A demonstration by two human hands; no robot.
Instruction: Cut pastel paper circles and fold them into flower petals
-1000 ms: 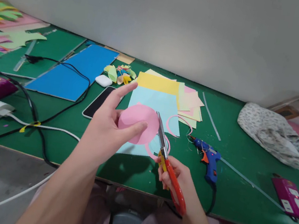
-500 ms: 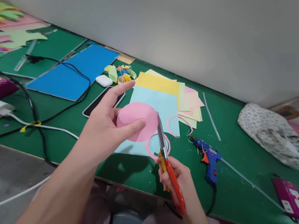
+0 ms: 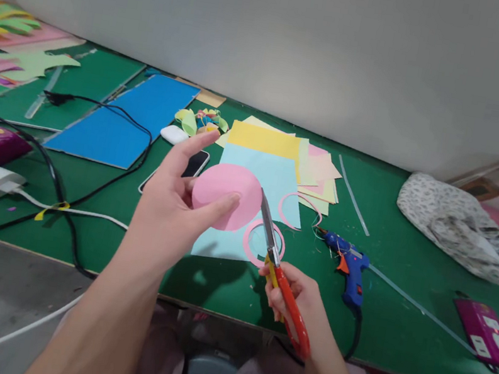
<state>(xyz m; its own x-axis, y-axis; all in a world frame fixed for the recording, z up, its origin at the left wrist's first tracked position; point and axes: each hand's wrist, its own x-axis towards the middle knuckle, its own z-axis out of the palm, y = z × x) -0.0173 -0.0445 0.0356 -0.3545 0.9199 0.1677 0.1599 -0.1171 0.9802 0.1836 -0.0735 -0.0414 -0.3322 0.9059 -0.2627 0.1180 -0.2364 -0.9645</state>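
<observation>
Between thumb and fingers, my left hand [image 3: 180, 201] pinches a pink paper circle [image 3: 217, 191] above the table. My right hand [image 3: 291, 293] grips scissors [image 3: 289, 308] with red and yellow handles. Their blades look closed, with the tip close to the circle's right edge; whether it touches I cannot tell. Below the blades, a pink paper ring [image 3: 247, 247] lies partly on a light blue sheet [image 3: 254, 159]. Another, thinner pink ring [image 3: 288, 224] lies just to the right, overlapping the sheet's edge.
A blue glue gun [image 3: 349, 261] with a clear glue stick lies to the right, near a patterned cloth [image 3: 444, 223]. A phone [image 3: 196, 163], a blue board [image 3: 124, 118], black cables and a purple power strip [image 3: 0, 145] are on the left. Coloured paper [image 3: 323, 174] is stacked behind.
My left hand has shifted slightly left and up with the pink circle, moving it a little from the blades. My right hand and the scissors have hardly moved.
</observation>
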